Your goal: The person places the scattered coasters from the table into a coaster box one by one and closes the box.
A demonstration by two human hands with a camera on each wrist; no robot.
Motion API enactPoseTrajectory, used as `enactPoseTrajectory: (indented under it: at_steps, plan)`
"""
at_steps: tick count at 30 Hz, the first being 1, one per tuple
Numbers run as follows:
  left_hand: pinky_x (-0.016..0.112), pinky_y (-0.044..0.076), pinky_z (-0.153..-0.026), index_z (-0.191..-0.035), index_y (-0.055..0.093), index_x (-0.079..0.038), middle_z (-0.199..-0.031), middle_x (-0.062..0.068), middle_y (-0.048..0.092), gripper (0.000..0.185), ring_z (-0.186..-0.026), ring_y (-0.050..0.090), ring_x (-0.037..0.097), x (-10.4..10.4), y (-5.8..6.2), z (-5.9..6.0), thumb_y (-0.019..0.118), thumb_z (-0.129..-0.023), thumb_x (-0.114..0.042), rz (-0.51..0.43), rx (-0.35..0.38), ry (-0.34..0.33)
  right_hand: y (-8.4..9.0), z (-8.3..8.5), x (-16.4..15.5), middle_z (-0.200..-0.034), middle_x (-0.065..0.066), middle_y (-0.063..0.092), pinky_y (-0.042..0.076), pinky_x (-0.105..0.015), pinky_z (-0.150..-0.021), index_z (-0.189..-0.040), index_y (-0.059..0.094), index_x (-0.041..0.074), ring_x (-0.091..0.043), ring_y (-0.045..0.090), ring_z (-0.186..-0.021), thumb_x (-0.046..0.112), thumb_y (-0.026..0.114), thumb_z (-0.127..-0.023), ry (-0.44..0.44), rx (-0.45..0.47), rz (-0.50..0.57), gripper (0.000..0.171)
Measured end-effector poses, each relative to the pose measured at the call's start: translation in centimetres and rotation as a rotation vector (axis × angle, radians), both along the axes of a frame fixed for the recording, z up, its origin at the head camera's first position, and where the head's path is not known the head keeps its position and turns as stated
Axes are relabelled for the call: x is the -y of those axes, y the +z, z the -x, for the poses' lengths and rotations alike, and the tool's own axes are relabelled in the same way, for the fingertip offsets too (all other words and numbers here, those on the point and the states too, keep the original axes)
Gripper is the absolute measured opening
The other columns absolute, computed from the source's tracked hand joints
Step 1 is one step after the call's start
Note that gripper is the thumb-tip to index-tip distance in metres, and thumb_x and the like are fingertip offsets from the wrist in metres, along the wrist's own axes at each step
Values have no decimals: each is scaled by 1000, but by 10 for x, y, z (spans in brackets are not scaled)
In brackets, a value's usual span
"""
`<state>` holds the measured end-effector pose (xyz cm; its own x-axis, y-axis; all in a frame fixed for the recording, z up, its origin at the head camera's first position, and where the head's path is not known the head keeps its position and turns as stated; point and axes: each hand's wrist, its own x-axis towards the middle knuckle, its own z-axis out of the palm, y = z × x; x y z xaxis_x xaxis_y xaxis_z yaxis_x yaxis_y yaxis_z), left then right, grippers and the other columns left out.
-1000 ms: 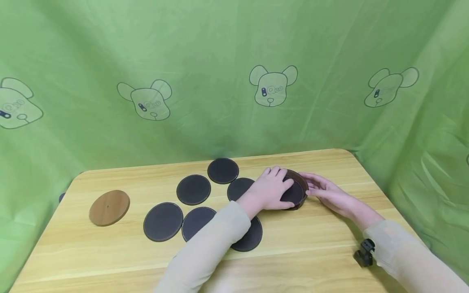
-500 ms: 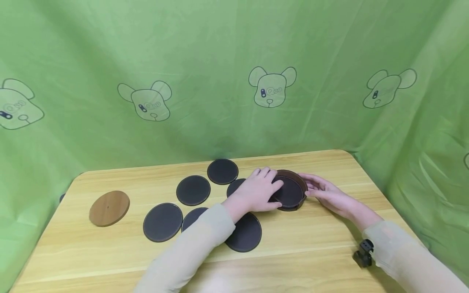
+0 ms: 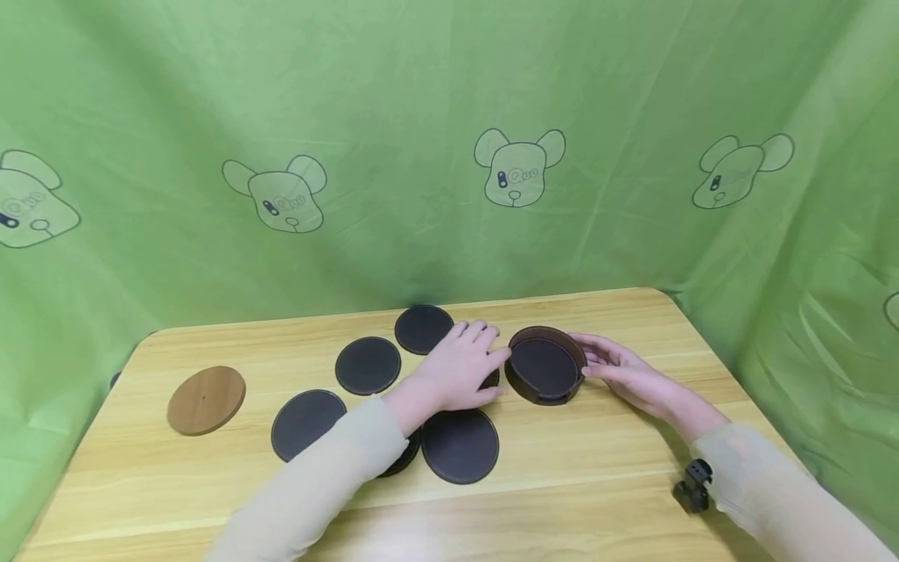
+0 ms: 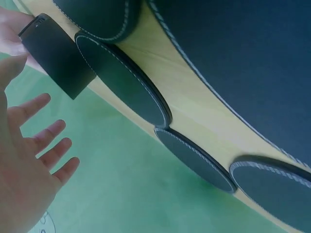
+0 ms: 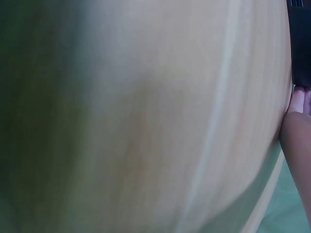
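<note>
Nearest the viewer, two pale sleeves reach in from the bottom edge, and a small black clip-like object (image 3: 694,485) sits on the wooden bench (image 3: 604,468) by the right forearm. Just ahead of the sleeves lie dark round coasters with light stitched edges: one (image 3: 460,445) in front of the left wrist, another partly hidden under the left sleeve (image 3: 402,460), and a third (image 3: 307,424) farther to the left. A plain round wooden disc (image 3: 206,399) lies apart near the left edge of the bench.

In the middle, the left hand (image 3: 458,371) hovers palm down over another dark coaster (image 3: 492,381), most of which it hides; its grip is apart, fingers straight and spread, holding nothing, as the left wrist view confirms. Whether it touches that coaster cannot be told. Just to its right stands the round dark-brown coaster holder (image 3: 545,365) with a dark coaster lying inside it. The right hand (image 3: 618,371) rests against the holder's right wall, fingers lightly curved round its side.

Farther back lie two more coasters, one (image 3: 367,364) left of the left hand and one (image 3: 423,328) beyond its fingertips. Behind the bench hangs a green cloth (image 3: 393,117) printed with cartoon bear heads.
</note>
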<state>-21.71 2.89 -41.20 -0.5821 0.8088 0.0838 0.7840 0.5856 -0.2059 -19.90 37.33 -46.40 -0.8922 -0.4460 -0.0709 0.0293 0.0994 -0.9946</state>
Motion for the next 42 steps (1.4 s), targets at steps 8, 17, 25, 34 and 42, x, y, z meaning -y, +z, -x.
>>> enactPoseTrajectory:
  at_steps: [8, 17, 25, 34, 42]
  plan:
    - [48, 41, -118, -144, 59, -24, -152, 9, 52, 57, -143, 48, 30, 35, 0, -8, 64, -99, -58, -20, -17, 13, 0, -1, -2, -147, 18, 58, 44, -10, -107, -163, 27, -4, 6, 56, -134, 0, 52, -107, -15, 9, -22, 62]
    - [52, 45, -115, -142, 62, -19, -147, 12, 56, 58, -139, 51, 34, 89, -6, -16, 71, -95, -53, -113, -2, 16, -2, 0, 0, -146, 18, 57, 44, -10, -107, -163, 28, -4, 5, 57, -133, 0, 53, -107, -17, 7, -7, 62]
    - [53, 45, -112, -137, 64, -15, -140, 16, 59, 55, -132, 54, 37, 126, -9, -27, 77, -92, -45, -195, 3, 46, -1, 0, 0, -146, 18, 58, 45, -10, -107, -163, 27, -5, 4, 57, -133, 0, 53, -107, -19, 9, -12, 62]
    - [52, 47, -105, -132, 67, -12, -133, 14, 61, 55, -127, 55, 37, 156, -29, -36, 81, -89, -42, -245, 5, 65, -3, 1, 1, -146, 17, 59, 45, -11, -107, -162, 31, -3, 3, 58, -133, -2, 52, -107, -14, 6, 8, 60]
    - [52, 47, -106, -133, 67, -13, -134, 13, 61, 57, -127, 55, 34, 174, -37, -41, 82, -88, -44, -243, 25, 105, -2, 0, 1, -146, 17, 58, 45, -11, -108, -162, 31, -2, 2, 57, -134, -1, 53, -107, -19, 9, 3, 59]
